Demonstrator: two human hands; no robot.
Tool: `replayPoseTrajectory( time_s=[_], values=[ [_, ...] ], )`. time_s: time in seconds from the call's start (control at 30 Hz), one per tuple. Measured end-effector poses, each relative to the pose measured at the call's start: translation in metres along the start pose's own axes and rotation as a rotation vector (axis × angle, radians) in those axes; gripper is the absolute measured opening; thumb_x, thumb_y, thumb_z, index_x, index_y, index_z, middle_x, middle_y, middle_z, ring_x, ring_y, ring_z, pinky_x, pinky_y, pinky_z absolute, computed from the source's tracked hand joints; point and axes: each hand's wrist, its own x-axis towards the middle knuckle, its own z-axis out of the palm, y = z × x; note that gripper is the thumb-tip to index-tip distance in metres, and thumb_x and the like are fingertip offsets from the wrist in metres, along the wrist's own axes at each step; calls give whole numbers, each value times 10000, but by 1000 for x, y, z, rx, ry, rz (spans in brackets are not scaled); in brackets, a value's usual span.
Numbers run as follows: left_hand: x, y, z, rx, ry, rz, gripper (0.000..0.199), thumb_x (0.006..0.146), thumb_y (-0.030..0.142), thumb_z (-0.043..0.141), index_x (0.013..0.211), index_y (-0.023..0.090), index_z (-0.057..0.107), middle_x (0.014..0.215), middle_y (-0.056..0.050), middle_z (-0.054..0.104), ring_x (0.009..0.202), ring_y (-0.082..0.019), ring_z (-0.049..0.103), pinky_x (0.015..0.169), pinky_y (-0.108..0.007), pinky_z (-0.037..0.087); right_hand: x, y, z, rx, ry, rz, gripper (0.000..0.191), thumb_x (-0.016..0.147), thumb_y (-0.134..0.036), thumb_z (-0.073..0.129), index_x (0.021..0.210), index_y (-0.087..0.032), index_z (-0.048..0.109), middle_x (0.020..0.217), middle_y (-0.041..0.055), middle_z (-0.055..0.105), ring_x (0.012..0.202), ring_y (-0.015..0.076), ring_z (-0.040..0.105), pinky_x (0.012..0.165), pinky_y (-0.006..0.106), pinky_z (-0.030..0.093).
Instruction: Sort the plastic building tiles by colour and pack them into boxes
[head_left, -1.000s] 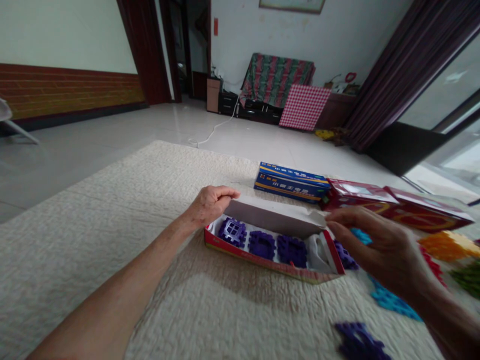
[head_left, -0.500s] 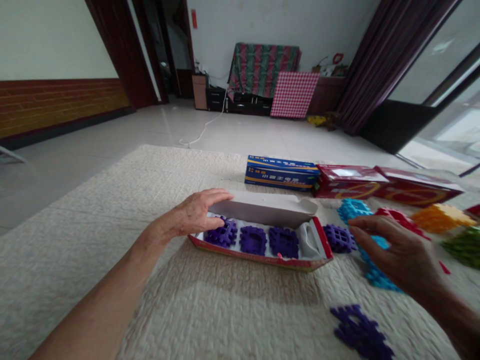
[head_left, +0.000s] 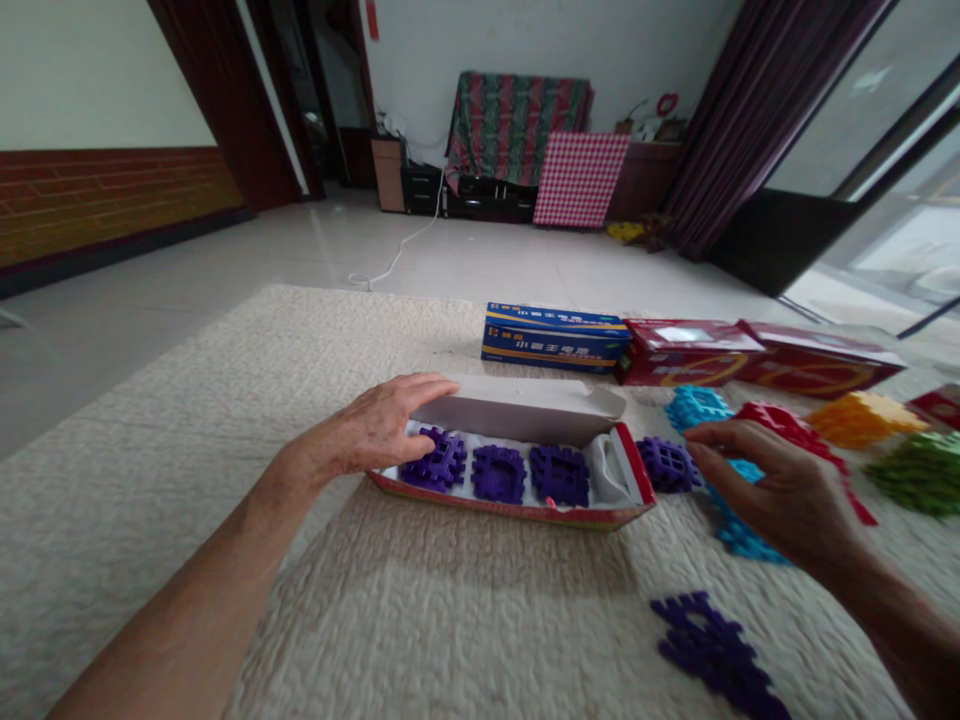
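Note:
An open cardboard box [head_left: 517, 512] with a red edge and white inside lies on the quilted mat. Three purple interlocking plastic blocks sit in it in a row; the middle block [head_left: 499, 474] and right block [head_left: 559, 475] show well. My left hand [head_left: 375, 425] grips the box's left end, fingers over the raised lid flap [head_left: 525, 405] and thumb at the left block [head_left: 444, 460]. Just right of the box, my right hand [head_left: 772, 485] has thumb and fingertips closed at the edge of another purple block [head_left: 667, 465]; the exact contact is partly hidden.
Loose purple pieces [head_left: 712, 645] lie in front on the mat [head_left: 187, 400]. To the right are blue pieces [head_left: 697, 405], red pieces [head_left: 780, 425], an orange stack [head_left: 862, 418] and a green pile [head_left: 919, 475]. Behind stand a blue box [head_left: 555, 340] and two red boxes.
The whole view has shifted slightly, so everything sits a little further left and up. Both hands keep the same places against the box and the purple block.

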Motion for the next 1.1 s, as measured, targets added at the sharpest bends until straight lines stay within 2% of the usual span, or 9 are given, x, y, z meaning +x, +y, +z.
replayPoseTrajectory(
  time_s=[0.3,0.53,0.7,0.8,0.97,1.1],
  values=[
    [-1,0,-1,119,-66,23,649,783,279,566,1410,179,436,1471,-100,463,1347,-252,432,1138,-407,327,-2,14,0,-34,12,-42,223,843,-403,575,891,-208,671,862,55,693,749,207,657,686,343,514],
    [0,-6,2,181,-72,18,647,784,308,546,1409,182,441,1460,-100,480,1334,-278,449,1129,-441,344,-2,17,-6,-53,-209,-110,279,839,-333,581,1080,-199,625,1154,123,668,1043,271,648,899,436,526],
    [0,-6,3,189,-71,12,632,782,317,536,1393,173,465,1443,-100,501,1320,-273,466,1124,-429,353,-5,18,0,-118,-318,-194,368,815,-279,586,1175,-200,599,1300,145,605,1163,295,605,956,480,512],
    [0,-4,2,194,-64,1,623,791,330,533,1389,168,469,1439,-100,505,1321,-275,464,1124,-431,354,-5,19,2,-128,-338,-222,341,816,-257,572,1147,-189,617,1251,142,633,1145,290,614,955,477,516],
    [-1,2,-1,182,-65,-5,605,818,323,534,1399,175,456,1448,-96,494,1332,-252,454,1134,-407,342,-3,23,4,-114,-326,-234,315,827,-292,563,1118,-193,630,1126,127,682,1012,290,667,850,467,565],
    [-2,0,0,180,-63,13,645,801,328,579,1411,177,437,1464,-102,471,1347,-241,436,1141,-379,331,0,26,0,-105,-292,-245,307,842,-346,575,1121,-225,616,1115,106,677,995,291,666,825,466,566]
  ],
)
